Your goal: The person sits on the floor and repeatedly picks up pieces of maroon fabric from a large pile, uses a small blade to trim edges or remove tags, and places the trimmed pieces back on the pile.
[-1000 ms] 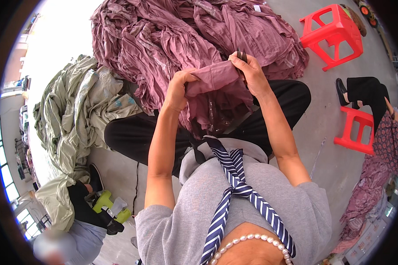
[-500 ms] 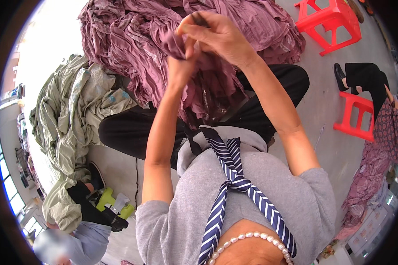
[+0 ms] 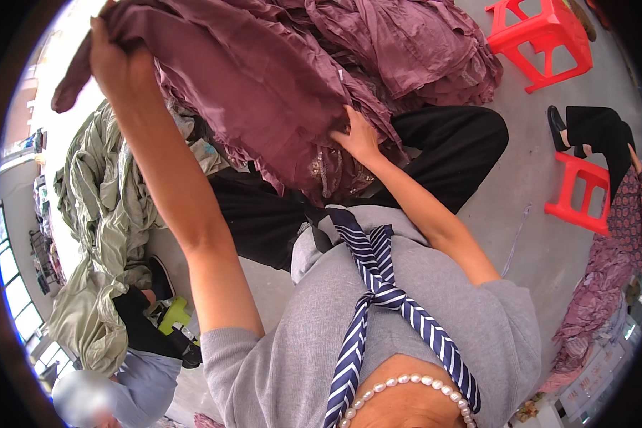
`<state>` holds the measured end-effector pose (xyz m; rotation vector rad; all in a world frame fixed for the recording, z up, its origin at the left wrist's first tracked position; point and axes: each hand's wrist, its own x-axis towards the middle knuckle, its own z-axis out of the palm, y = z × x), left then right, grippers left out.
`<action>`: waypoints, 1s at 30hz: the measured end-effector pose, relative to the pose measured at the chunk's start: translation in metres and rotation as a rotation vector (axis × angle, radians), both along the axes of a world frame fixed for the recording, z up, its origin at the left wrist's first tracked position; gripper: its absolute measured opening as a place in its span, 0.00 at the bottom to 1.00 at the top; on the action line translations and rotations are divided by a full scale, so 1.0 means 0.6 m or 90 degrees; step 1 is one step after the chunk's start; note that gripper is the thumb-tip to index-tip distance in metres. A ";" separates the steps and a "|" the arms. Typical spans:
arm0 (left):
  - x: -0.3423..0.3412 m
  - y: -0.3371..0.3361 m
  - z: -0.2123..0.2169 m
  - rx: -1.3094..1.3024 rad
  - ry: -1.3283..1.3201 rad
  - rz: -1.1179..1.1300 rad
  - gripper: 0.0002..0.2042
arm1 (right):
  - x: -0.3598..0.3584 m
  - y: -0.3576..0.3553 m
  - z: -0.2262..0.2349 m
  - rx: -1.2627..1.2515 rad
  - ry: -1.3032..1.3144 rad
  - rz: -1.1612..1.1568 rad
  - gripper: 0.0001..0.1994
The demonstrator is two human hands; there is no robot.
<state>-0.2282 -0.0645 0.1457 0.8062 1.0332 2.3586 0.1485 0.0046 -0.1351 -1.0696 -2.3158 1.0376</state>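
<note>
A mauve cloth (image 3: 228, 78) is stretched across in front of me, over my lap. Raised at the far left, my left hand (image 3: 125, 68) is closed around one end of it, and a loose corner hangs past the wrist. Near the middle, my right hand (image 3: 357, 135) pinches the cloth's other side between thumb and fingers. Just below that hand, a patterned, shiny-looking patch shows on the mauve fabric in my lap. Behind the stretched piece lies a big heap of the same mauve fabric (image 3: 414, 50), partly hidden by it.
Pale green fabric (image 3: 100, 185) is heaped at the left, beside a seated person (image 3: 146, 385) and a lime-green stool (image 3: 175, 314). Two red plastic stools (image 3: 549, 36) stand at the right, where another person in black trousers (image 3: 595, 128) sits by more mauve cloth (image 3: 592, 285).
My hands were together over the heap. The left has swung far out to the left, drawing the cloth out flat, while the right has come down nearer my lap.
</note>
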 end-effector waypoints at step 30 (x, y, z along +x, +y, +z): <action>0.459 -0.046 -0.284 -0.584 0.396 0.060 0.32 | -0.077 0.089 0.262 -0.210 0.143 0.276 0.16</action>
